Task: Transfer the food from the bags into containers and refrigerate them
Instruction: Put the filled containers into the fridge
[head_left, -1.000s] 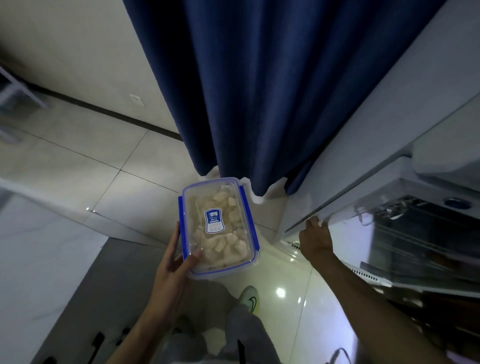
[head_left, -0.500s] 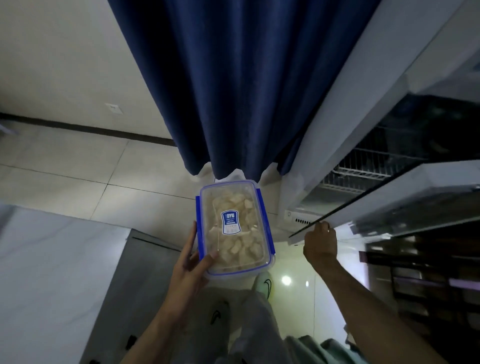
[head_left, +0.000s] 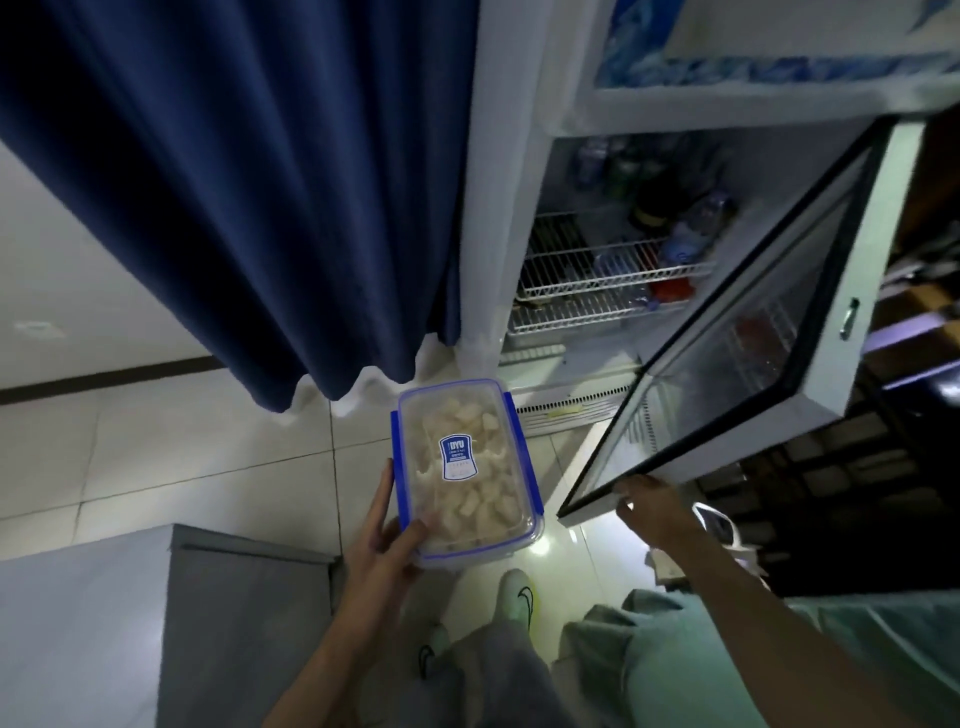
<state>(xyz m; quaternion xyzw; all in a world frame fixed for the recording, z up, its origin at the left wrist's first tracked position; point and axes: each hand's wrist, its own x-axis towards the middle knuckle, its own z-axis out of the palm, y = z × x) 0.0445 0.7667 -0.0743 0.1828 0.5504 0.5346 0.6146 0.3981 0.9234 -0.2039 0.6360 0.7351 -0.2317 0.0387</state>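
Head view, left hand (head_left: 382, 545) holding lidded container (head_left: 462, 467), pale food chunks (head_left: 493, 499) inside

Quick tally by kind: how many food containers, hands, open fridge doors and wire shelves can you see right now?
Food container: 1
Hands: 2, left hand, right hand
Open fridge door: 1
Wire shelves: 2, upper, lower
Total: 6

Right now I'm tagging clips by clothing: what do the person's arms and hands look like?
Both forearms are bare, with no sleeves or gloves visible. The left hand shows no jewellery. The right hand has a small bright glint on one finger, possibly a ring; too blurred to confirm.
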